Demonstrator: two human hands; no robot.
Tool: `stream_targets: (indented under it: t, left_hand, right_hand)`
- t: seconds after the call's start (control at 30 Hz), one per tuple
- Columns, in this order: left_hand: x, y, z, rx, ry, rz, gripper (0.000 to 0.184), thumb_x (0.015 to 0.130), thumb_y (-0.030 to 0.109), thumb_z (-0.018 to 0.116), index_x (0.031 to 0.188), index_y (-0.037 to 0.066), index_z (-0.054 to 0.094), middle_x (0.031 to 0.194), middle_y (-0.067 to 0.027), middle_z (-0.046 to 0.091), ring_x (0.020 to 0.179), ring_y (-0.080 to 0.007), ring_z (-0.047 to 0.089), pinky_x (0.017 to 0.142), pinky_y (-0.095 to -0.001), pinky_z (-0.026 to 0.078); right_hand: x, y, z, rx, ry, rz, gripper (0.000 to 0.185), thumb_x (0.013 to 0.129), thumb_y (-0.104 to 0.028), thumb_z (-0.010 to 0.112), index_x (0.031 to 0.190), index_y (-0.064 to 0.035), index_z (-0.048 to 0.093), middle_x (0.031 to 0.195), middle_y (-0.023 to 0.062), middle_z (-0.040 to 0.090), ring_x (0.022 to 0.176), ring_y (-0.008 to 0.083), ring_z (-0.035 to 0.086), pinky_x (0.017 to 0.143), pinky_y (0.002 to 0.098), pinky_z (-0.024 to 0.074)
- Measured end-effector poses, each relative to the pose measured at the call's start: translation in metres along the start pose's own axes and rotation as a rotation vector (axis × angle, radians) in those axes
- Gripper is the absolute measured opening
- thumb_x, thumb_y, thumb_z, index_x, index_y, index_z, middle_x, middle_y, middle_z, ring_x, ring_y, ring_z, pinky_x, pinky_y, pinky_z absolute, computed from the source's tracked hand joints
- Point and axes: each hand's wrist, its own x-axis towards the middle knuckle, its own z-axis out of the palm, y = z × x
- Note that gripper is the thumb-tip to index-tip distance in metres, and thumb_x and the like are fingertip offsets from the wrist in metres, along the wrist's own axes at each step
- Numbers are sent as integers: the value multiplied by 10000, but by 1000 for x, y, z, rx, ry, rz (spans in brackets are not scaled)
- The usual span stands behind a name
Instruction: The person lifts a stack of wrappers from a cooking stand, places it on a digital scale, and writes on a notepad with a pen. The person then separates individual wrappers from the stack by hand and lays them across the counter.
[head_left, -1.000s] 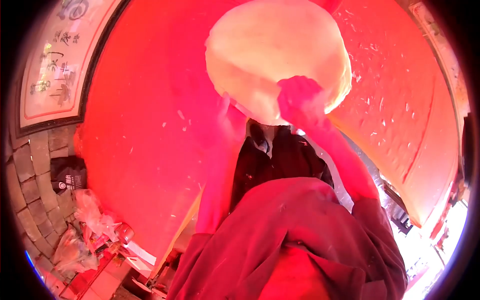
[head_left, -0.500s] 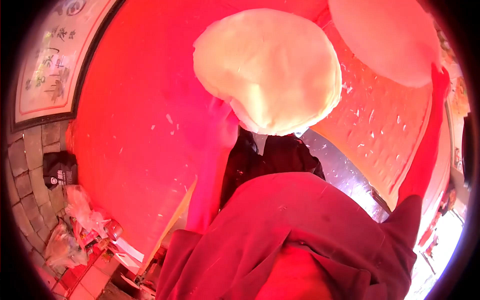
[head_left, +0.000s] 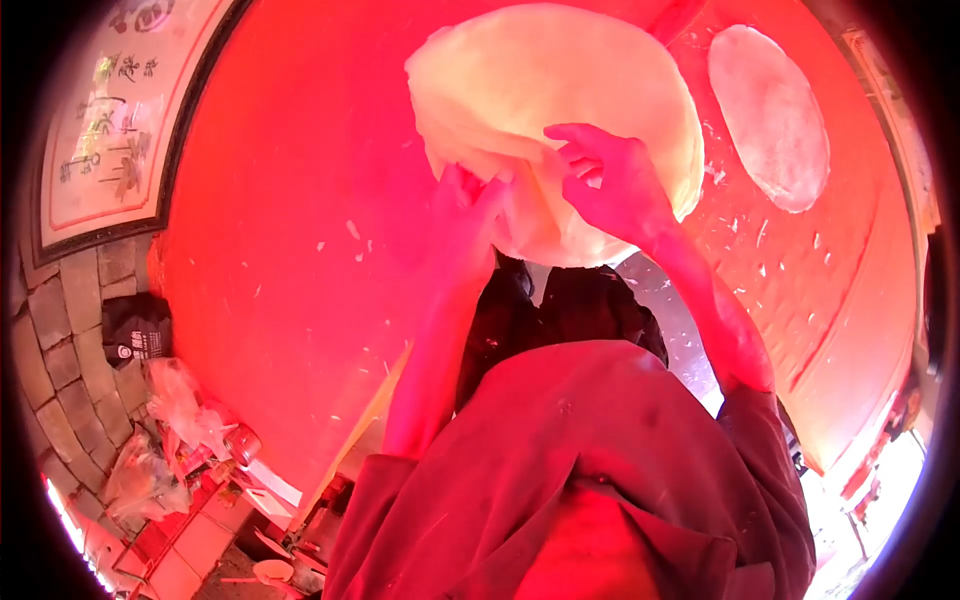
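A wide, round, pale sheet stack [head_left: 570, 80], thin and soft like dough, lies across the gap between the red surfaces, its near edge over my legs. My left hand [head_left: 472, 205] pinches the sheet's near left edge, where the top layer is creased. My right hand [head_left: 610, 180] is over the near part of the stack, thumb and forefinger curved and apart, with nothing visible between them. A separate thin pale oval sheet [head_left: 770, 115] lies flat on the right red surface.
A red surface [head_left: 290, 240] spreads to the left, and another [head_left: 790, 270] with pale flakes to the right. A framed panel with writing [head_left: 120, 120] is at the upper left. Below it are a black bag [head_left: 137, 330], plastic bags [head_left: 148, 478] and brick paving [head_left: 70, 360].
The thin sheet at my right hand half a second ago now lies on the right surface. My right hand has come back to the stack, and its near left part is more creased.
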Motion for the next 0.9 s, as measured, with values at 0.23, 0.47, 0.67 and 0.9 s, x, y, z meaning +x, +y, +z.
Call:
stream_targets:
  t: [0.23,0.47,0.67,0.9]
  left_hand:
    - [38,-37,49,0,-107,-84,345,958,148,595,1257,1,505,1197,-128,588,1082,-237,593,891,-356,514]
    - [74,-76,121,-7,-243,-143,373,961,158,597,1278,-5,488,1212,-133,578,1092,-241,588,896,-356,514]
    - [86,-86,150,29,-250,-154,397,963,167,598,1296,-10,474,1224,-138,568,1101,-245,583,900,-356,513]
    - [74,-82,139,137,-145,-161,426,966,178,599,1318,-17,458,1238,-143,557,1112,-250,578,905,-355,513]
  right_hand:
    - [14,-5,23,-422,-48,-205,150,853,-218,655,933,-105,714,851,130,710,795,299,690,698,405,546]
    - [33,-42,-209,-609,512,306,210,867,-215,693,857,-5,707,715,72,653,632,180,626,582,367,519]
    - [10,26,-298,-154,583,518,252,853,-199,718,1025,-27,652,881,81,647,788,186,618,688,364,524]
    - [54,42,-176,572,522,782,480,832,-177,754,1261,-58,574,1115,94,639,1006,194,605,836,359,531]
